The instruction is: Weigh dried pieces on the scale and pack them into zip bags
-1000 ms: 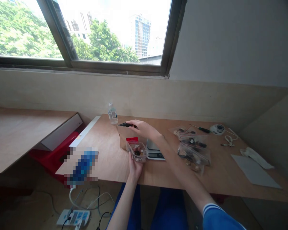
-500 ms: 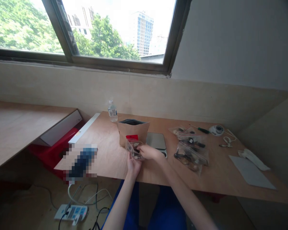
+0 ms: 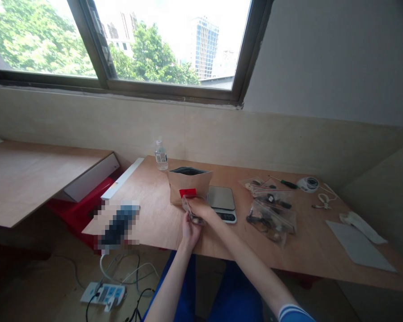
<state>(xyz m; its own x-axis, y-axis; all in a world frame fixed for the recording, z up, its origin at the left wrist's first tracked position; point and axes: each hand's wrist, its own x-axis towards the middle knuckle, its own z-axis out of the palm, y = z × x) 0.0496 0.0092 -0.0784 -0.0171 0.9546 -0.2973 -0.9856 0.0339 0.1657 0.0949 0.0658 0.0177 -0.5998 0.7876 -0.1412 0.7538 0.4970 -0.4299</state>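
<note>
My left hand (image 3: 190, 230) is closed around the lower part of a small clear plastic bag (image 3: 196, 220) with dark and pale bits inside, above the table's front part. Across the top of that bag lies my right hand (image 3: 198, 206), its fingers together at the bag's upper left edge. Its fingertips are hidden, so what they grip does not show. Just behind both hands, a brown kraft paper pouch (image 3: 190, 181) stands upright with its mouth open and a red label (image 3: 187, 192) on its front. Right of the pouch sits a kitchen scale (image 3: 221, 199) with a bare plate.
Several clear zip bags of small parts (image 3: 272, 214) lie to the right. Beyond them are a green-handled screwdriver (image 3: 289, 184), a white dome camera (image 3: 308, 184) and a white sheet (image 3: 359, 246). A water bottle (image 3: 161, 156) stands at the back; a power strip (image 3: 104, 295) lies on the floor.
My right hand has moved left and up over the plastic bag, covering more of it. My left hand still holds the bag. The whole view has shifted slightly.
</note>
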